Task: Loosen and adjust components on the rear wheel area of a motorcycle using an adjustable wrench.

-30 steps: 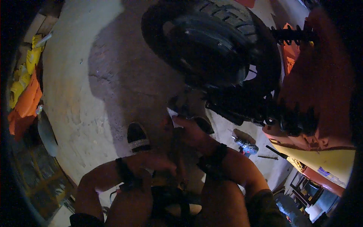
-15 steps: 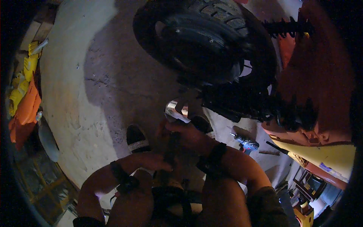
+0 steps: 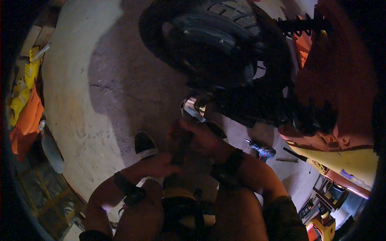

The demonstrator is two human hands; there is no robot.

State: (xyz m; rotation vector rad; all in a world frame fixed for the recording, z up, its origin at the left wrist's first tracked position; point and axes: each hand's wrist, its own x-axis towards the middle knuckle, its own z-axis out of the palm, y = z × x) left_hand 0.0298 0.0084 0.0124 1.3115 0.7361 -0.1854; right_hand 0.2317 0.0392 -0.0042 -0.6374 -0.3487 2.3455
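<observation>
Both hands close around a long, dark-handled tool with a shiny, rounded metal head (image 3: 192,109); its exact kind is hard to make out in the dim light. My right hand (image 3: 203,138) wraps the handle just below the head. Lower down, nearer my body, my left hand (image 3: 155,165) grips the handle's rear part, fingers partly lost in shadow. The tool's head points away from me, below the dark underside of a wheel with a black tyre (image 3: 237,18). Whether the head touches any part there is unclear.
A cordless drill (image 3: 261,150) lies on the concrete floor (image 3: 72,120) at right, with a thin bar (image 3: 286,160) beside it. Reddish bodywork (image 3: 350,80) with a black coil spring (image 3: 299,26) stands right of the wheel. Orange panels (image 3: 28,116) and yellow pieces (image 3: 32,72) lie far left.
The tool's shiny head has moved slightly right and away from me, closer to the dark parts beneath the wheel. My right hand has risen a little with it; both hands keep their grip.
</observation>
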